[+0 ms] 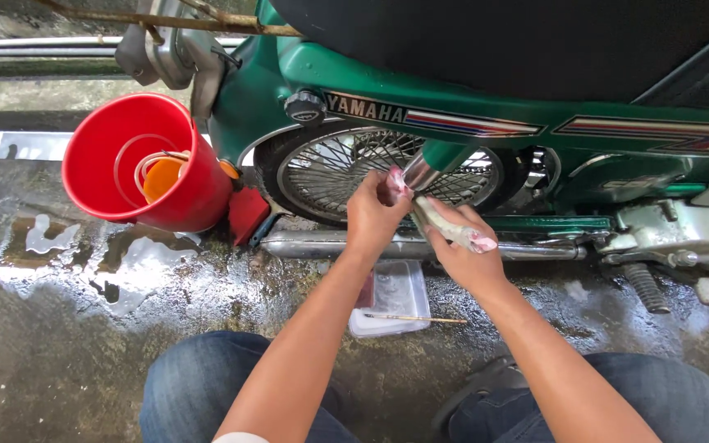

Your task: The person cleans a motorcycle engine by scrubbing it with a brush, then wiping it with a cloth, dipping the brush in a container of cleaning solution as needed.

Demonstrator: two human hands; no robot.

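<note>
A green motorcycle point(486, 107) stands side-on in front of me, its spoked rear wheel point(346, 168) in the middle. My left hand point(373, 215) and my right hand point(468, 246) each grip an end of a pale pink cloth point(453, 231) that is looped around the chrome rear shock absorber point(422, 174). The cloth runs from the left fingers, behind the chrome tube, down to the right fist. Below the hands the chrome exhaust pipe point(322, 244) runs along the bike.
A red bucket point(137, 164) with an orange scoop inside stands at the left on wet concrete. A clear plastic tray point(395, 299) and a thin brush point(416, 318) lie on the ground under my arms. My knees in jeans point(198, 385) fill the bottom.
</note>
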